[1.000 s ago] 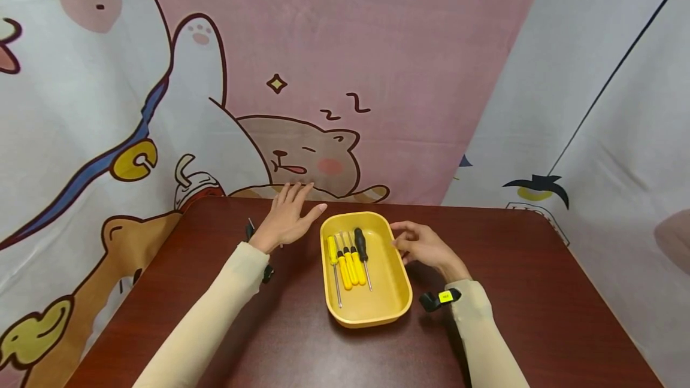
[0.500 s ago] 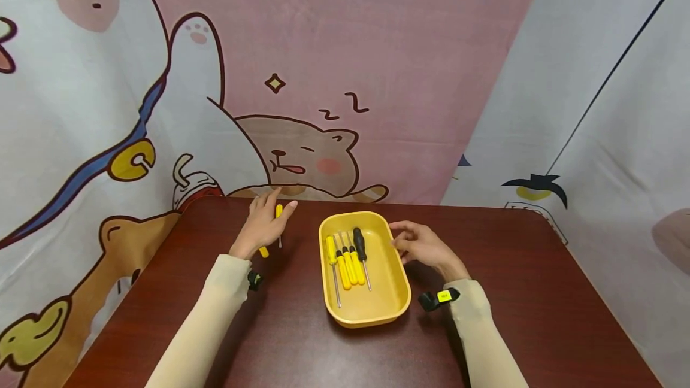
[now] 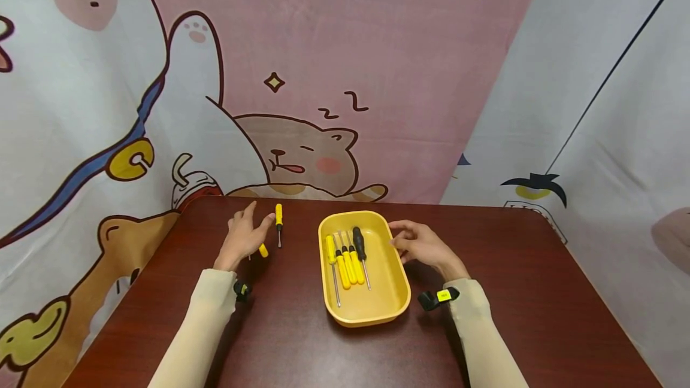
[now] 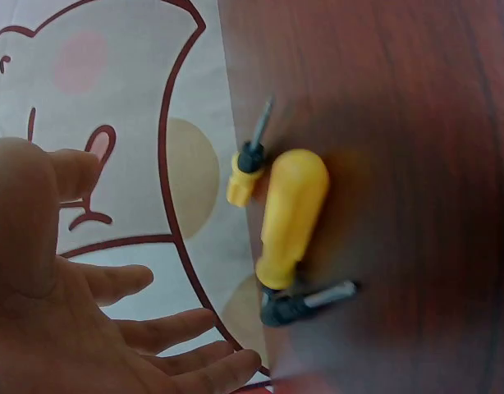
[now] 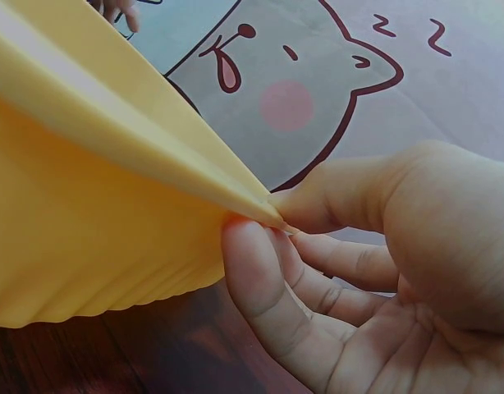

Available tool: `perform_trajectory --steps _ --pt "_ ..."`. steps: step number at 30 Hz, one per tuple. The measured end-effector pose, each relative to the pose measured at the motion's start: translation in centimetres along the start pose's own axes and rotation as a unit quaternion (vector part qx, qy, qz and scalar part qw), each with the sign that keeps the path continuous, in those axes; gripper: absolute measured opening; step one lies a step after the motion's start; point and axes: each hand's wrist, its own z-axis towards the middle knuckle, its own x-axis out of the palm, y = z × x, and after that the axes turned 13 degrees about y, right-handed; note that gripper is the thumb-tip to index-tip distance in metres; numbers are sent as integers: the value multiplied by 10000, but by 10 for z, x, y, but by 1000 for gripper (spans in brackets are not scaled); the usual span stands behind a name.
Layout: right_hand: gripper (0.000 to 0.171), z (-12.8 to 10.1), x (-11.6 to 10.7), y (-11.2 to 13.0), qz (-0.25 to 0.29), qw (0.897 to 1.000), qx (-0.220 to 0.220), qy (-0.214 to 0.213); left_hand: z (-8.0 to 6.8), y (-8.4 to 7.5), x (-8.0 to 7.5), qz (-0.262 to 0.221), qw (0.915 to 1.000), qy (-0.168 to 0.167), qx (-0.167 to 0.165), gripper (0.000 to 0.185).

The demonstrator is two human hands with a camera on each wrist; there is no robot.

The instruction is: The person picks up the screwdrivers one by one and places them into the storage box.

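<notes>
My left hand (image 3: 244, 237) is over the far left of the table with fingers spread, holding nothing. Beside it lies a yellow-handled screwdriver (image 3: 278, 217), its tip toward me. A second yellow handle (image 3: 263, 250) shows partly behind the hand. In the left wrist view a thick yellow screwdriver handle (image 4: 293, 213) sits close to the fingers, a smaller yellow-and-black screwdriver (image 4: 245, 176) next to it. My right hand (image 3: 428, 248) pinches the rim of the yellow tray (image 3: 390, 298) between thumb and fingers. Inside are several yellow-handled screwdrivers (image 3: 350, 265) and a black-handled screwdriver (image 3: 359, 244).
The dark red-brown table (image 3: 280, 340) ends at a back edge against a printed cartoon curtain (image 3: 420, 76). The tray stands near the table's middle, between both arms. A wrist camera (image 3: 438, 298) is strapped on the right wrist.
My left hand has moved left, away from the tray, and toward me, uncovering the screwdrivers on the table. The right hand and tray have stayed in place.
</notes>
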Motion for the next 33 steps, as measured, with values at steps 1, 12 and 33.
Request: perform_trajectory --steps 1,12,33 --pt "50 0 0 0 -9 10000 -7 1 -1 2 -1 11 10000 8 -20 86" --pt "51 -1 0 3 20 10000 -22 0 -2 23 -8 148 9997 119 -118 66" --pt "52 -1 0 2 46 10000 -29 1 10 40 -14 554 9978 320 -154 56"
